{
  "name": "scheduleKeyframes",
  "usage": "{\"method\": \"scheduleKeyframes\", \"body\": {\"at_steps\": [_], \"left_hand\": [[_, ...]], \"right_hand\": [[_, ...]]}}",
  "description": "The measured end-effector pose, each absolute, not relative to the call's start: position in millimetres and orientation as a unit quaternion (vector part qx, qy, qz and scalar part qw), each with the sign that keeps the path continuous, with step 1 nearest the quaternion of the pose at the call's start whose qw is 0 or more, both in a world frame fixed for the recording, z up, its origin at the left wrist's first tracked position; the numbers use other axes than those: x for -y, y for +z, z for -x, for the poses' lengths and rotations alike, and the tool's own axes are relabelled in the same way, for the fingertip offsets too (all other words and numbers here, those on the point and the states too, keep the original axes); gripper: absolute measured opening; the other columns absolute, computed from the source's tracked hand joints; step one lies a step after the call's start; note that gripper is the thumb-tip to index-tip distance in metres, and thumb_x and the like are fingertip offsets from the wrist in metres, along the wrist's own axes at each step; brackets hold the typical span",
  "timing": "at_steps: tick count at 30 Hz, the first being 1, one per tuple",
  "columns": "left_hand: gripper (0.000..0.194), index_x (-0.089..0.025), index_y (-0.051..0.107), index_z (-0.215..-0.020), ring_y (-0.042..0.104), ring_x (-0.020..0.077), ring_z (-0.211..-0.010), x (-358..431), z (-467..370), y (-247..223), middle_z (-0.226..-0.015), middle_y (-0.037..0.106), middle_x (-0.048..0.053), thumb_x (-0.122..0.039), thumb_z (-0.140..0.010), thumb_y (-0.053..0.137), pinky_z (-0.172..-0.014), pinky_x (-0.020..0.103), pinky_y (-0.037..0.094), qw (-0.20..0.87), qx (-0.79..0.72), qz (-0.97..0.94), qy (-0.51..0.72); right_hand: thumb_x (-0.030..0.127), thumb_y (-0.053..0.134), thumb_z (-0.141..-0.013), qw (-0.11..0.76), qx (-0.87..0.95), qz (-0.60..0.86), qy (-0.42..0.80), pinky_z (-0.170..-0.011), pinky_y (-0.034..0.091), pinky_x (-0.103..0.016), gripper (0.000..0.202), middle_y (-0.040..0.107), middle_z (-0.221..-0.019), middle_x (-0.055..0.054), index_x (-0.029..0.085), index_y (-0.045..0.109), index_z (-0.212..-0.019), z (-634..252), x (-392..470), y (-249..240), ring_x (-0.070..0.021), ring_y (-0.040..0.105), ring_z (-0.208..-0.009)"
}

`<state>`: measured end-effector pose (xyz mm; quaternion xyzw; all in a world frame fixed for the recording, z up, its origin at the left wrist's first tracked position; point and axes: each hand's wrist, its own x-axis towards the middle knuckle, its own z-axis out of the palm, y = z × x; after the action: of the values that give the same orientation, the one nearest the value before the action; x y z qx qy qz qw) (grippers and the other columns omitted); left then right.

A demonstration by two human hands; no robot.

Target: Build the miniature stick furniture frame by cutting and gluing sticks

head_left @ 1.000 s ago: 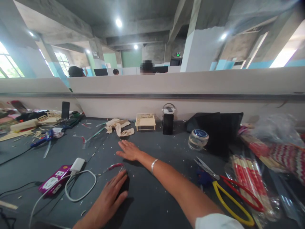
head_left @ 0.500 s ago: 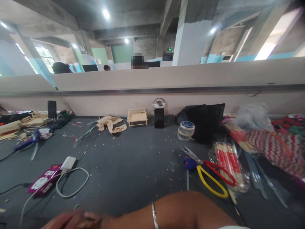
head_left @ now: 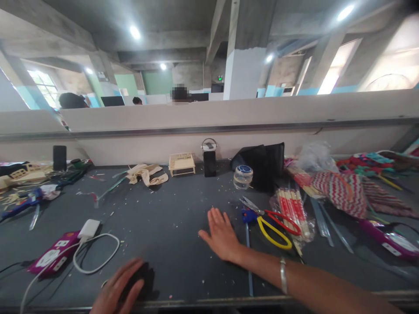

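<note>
My right hand lies flat on the dark tabletop, fingers spread and nothing in them. Just right of it are a blue glue gun with a clear glue stick trailing toward me, and scissors with one red and one yellow handle. Near the front edge my left hand hovers or rests with fingers apart, slightly blurred, holding nothing visible. The purple power strip with a white charger and cable is to its left. Toward the back stands a small wooden table model.
A phone, a clear jar and a black bag stand along the back. On the right are packaged sticks, glue sticks, striped knitting and another power strip. Crumpled tan paper lies back left.
My right arm has swung from across the front edge to the right, its hand now flat at mid-table. My left hand now shows clearly at the front. The view has turned slightly right.
</note>
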<state>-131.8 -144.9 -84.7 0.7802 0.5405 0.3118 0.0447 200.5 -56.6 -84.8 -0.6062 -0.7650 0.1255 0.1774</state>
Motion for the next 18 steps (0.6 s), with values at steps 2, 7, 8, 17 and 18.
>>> {"method": "scheduleKeyframes", "body": {"at_steps": [2, 7, 8, 17, 18], "left_hand": [[0.034, -0.036, 0.064, -0.116, 0.066, 0.026, -0.106, 119.3, 113.9, -62.1, -0.116, 0.07, 0.001, -0.042, -0.083, 0.059, -0.093, 0.041, 0.054, 0.077, -0.543, -0.755, 0.358], [0.043, -0.022, 0.067, -0.108, 0.063, 0.0263, -0.106, 21.0, 66.6, -6.8, -0.113, 0.069, 0.007, -0.05, -0.075, 0.067, -0.096, 0.038, 0.047, 0.285, -0.547, -0.62, 0.485], [0.047, -0.02, 0.067, -0.106, 0.062, 0.0263, -0.107, -0.8, 61.2, -0.6, -0.111, 0.069, 0.008, -0.05, -0.07, 0.071, -0.097, 0.037, 0.046, 0.339, -0.541, -0.569, 0.519], [0.028, -0.014, 0.061, -0.097, 0.064, 0.0193, -0.088, -173.9, 51.9, -5.3, -0.096, 0.067, 0.009, -0.039, -0.085, 0.062, -0.079, 0.034, 0.048, 0.49, -0.541, -0.405, 0.55], [0.027, -0.013, 0.06, -0.097, 0.063, 0.0188, -0.086, -188.1, 50.1, -9.1, -0.096, 0.066, 0.008, -0.039, -0.087, 0.059, -0.079, 0.034, 0.048, 0.496, -0.543, -0.395, 0.551]], "right_hand": [[0.059, 0.042, -0.09, 0.192, 0.808, 0.534, 0.161, -0.116, 0.013, -0.055, 0.079, 0.028, -0.152, -0.024, 0.002, 0.036, -0.144, -160.0, 70.6, -81.5, -0.0356, 0.018, -0.143], [0.051, 0.053, -0.087, 0.277, 0.833, 0.405, 0.255, -0.113, 0.029, -0.042, 0.069, 0.048, -0.143, -0.017, 0.009, 0.043, -0.141, -87.5, 39.9, -49.8, -0.0277, 0.039, -0.135], [0.047, 0.056, -0.087, 0.294, 0.815, 0.429, 0.254, -0.113, 0.03, -0.038, 0.067, 0.048, -0.143, -0.016, 0.01, 0.042, -0.141, -88.3, 19.2, -43.9, -0.025, 0.039, -0.135], [0.034, 0.058, -0.092, 0.333, 0.68, 0.618, 0.211, -0.09, 0.05, -0.047, 0.036, 0.055, -0.128, -0.009, 0.018, 0.054, -0.125, -169.5, -171.9, -50.5, -0.0244, 0.058, -0.108], [0.033, 0.059, -0.092, 0.333, 0.679, 0.621, 0.205, -0.087, 0.051, -0.046, 0.035, 0.056, -0.125, -0.009, 0.018, 0.055, -0.123, -169.2, -181.0, -55.2, -0.0234, 0.059, -0.105]]}}
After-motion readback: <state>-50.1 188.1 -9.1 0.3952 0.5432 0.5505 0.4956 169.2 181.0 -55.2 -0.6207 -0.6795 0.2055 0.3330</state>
